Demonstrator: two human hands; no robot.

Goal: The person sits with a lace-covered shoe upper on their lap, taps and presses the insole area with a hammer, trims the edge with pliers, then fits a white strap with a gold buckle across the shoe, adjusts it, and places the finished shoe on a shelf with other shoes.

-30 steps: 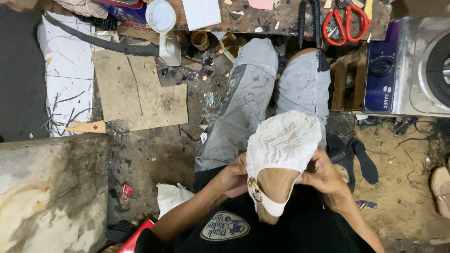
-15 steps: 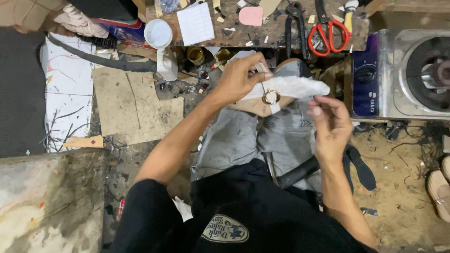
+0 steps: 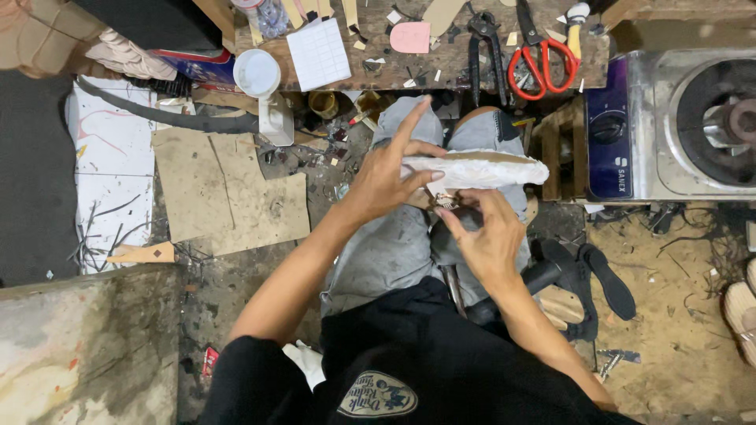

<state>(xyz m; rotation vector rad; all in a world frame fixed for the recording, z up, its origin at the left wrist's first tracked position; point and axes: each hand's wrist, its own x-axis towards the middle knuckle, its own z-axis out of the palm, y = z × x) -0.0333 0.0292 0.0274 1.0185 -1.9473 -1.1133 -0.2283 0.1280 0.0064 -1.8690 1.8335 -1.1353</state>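
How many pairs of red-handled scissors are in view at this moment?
1. The red-handled scissors lie on the wooden workbench at the top, right of the black pliers. Clutter there may hide other tools.

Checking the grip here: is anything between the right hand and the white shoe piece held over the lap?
Nothing visible. The left hand grips the white shoe piece at its near end; the right hand is just below it, fingers at a small metal bit on its underside.

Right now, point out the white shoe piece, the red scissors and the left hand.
white shoe piece (image 3: 480, 170), head view, middle of its white cloth side.
red scissors (image 3: 542, 69), head view, on a red handle loop.
left hand (image 3: 386, 177), head view, back of the hand.
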